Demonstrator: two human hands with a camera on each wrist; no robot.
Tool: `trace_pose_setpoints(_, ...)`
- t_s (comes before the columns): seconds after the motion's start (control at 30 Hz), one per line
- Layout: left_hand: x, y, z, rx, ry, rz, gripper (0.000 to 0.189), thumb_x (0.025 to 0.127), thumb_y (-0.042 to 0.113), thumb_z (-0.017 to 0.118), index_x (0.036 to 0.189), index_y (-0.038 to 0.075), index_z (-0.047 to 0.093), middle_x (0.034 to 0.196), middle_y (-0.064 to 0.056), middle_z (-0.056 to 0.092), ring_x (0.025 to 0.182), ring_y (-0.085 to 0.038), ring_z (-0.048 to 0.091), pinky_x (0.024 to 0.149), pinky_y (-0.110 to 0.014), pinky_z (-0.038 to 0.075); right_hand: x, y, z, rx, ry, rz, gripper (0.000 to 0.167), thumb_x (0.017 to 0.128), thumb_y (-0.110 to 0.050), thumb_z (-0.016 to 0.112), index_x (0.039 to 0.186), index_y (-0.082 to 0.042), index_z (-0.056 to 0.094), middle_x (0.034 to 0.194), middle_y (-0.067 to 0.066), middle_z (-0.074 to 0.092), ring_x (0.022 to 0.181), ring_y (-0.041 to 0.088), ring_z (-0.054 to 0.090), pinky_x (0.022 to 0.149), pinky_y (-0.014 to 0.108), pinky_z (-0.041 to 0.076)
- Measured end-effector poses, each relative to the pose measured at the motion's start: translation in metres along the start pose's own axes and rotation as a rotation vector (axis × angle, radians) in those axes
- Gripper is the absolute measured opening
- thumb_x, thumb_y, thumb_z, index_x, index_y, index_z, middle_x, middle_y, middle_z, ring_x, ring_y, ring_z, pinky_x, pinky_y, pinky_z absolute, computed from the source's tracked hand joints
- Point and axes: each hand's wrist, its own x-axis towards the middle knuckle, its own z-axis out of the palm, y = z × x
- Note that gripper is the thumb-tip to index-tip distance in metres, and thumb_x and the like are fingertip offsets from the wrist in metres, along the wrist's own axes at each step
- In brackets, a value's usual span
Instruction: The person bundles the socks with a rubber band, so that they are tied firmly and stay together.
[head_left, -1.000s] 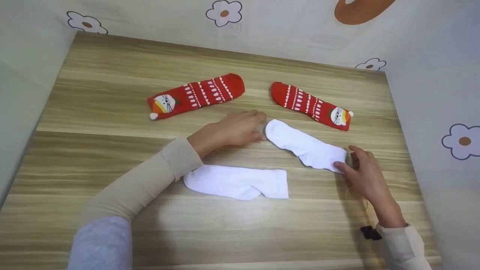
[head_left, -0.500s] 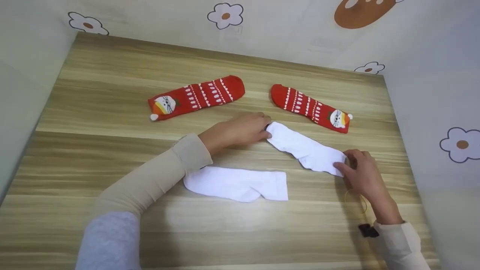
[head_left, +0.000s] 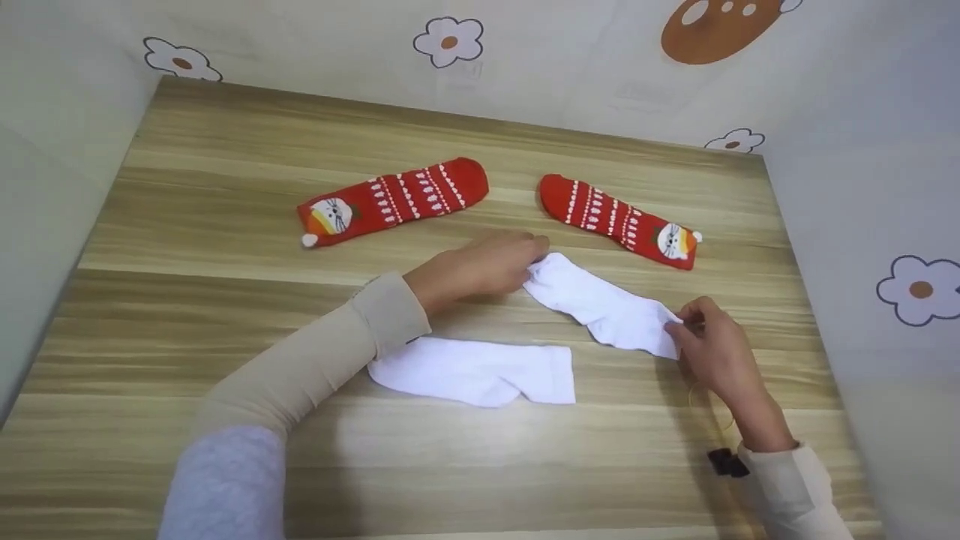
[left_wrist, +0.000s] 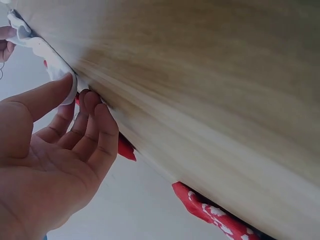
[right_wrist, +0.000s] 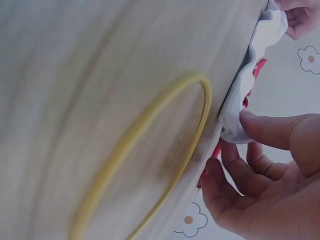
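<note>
A white sock (head_left: 600, 304) stretches slantwise between my two hands, over the right half of the table. My left hand (head_left: 487, 262) pinches its toe end; the left wrist view shows the thumb on the white cloth (left_wrist: 57, 67) with the fingers curled behind. At the cuff end my right hand (head_left: 716, 345) pinches the sock (right_wrist: 242, 100) between thumb and fingers. Another white sock (head_left: 472, 371) lies flat nearer me, its toe partly under my left sleeve. Two red patterned socks with cat faces, the left one (head_left: 397, 201) and the right one (head_left: 619, 221), lie farther back.
The wood-grain table (head_left: 420, 472) is bounded at the back and sides by pale walls with a flower print (head_left: 448, 43). A thin yellow loop (right_wrist: 145, 120) hangs by my right wrist, and a small black piece (head_left: 727, 463) sits at that sleeve.
My left hand has reached the toe of the slanted white sock and taken hold of it. My right hand now pinches the cuff, and the sock has shifted slightly toward me and left.
</note>
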Motion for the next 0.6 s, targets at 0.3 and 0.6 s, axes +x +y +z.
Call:
trace_pose_setpoints(0.3,-0.018,-0.017,-0.003,-0.113,0.106,0.024,0.011,0.102,0.017,0.06,0.113,0.013,0.063,0.093,-0.003,0.063,0.089,-0.021,0.059,0.08,-0.032,0.049,-0.003,-0.007,0.003,0.052,0.12,-0.07,0.022,0.103,-0.022,0.063,0.114,-0.004,0.057,0.106,0.017,0.068,0.095,0.027,0.06,0.076,0.02,0.045)
trace_pose_setpoints(0.6,-0.039,-0.032,-0.014,-0.251,0.159,0.011,0.007,0.097,0.02,0.071,0.093,0.017,0.065,0.091,-0.001,0.065,0.093,-0.021,0.06,0.083,-0.034,0.049,0.0,-0.012,0.007,0.164,0.211,-0.135,0.021,0.101,-0.02,0.068,0.109,-0.003,0.058,0.092,0.012,0.068,0.079,0.01,0.055,0.068,0.014,0.043)
